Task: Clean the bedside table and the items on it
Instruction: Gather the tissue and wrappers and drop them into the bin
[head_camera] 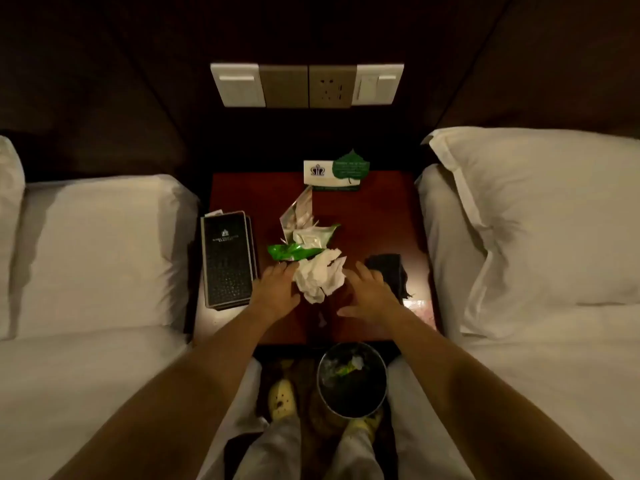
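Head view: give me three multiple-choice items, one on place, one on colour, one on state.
1. On the bedside table, the black folder lies: A at the left edge; B in the middle; C at the right edge.
2. The leaf card is: A red; B green; C blue.
3. The bin on the floor is: A upright with rubbish inside; B empty; C tipped over.
Key: A, it lies along the table's left side; B, plainly green; A, the rim faces up and scraps show inside.

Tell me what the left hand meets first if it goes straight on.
Probably the crumpled white tissue, at the fingertips of the left hand; the green wrapper lies just beyond. Contact unclear.
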Action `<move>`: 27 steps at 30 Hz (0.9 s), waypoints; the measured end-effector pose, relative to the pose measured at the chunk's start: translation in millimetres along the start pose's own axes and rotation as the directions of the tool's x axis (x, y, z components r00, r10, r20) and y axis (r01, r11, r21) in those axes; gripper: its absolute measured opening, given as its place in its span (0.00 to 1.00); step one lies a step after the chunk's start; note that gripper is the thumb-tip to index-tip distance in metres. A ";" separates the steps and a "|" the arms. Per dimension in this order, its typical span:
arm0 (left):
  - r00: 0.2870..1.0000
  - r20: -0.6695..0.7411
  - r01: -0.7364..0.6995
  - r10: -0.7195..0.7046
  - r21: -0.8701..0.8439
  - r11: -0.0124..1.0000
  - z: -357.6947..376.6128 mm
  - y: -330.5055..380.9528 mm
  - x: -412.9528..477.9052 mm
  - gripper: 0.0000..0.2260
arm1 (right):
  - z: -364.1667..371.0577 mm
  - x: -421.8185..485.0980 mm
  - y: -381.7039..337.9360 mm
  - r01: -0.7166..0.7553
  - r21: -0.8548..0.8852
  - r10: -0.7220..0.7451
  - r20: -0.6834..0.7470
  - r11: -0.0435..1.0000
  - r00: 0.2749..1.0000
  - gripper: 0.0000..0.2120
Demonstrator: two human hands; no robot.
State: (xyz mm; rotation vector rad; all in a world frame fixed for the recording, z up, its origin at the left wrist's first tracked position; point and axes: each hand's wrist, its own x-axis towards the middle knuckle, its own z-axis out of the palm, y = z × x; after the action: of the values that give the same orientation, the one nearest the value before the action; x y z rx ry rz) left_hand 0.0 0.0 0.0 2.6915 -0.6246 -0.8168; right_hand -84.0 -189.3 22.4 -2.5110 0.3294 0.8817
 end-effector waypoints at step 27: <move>0.976 -0.212 -0.036 0.046 0.051 0.998 63.7 -18.4 96.0 0.24 | 40.9 150.9 -26.2 0.047 0.130 -0.006 -0.294 0.990 0.956 0.29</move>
State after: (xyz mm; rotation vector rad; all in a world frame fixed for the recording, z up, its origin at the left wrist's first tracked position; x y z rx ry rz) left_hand 41.2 -36.7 -102.7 2.7485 -0.6522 -0.4998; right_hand 19.5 -157.3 -93.3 -2.5097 0.4336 0.4567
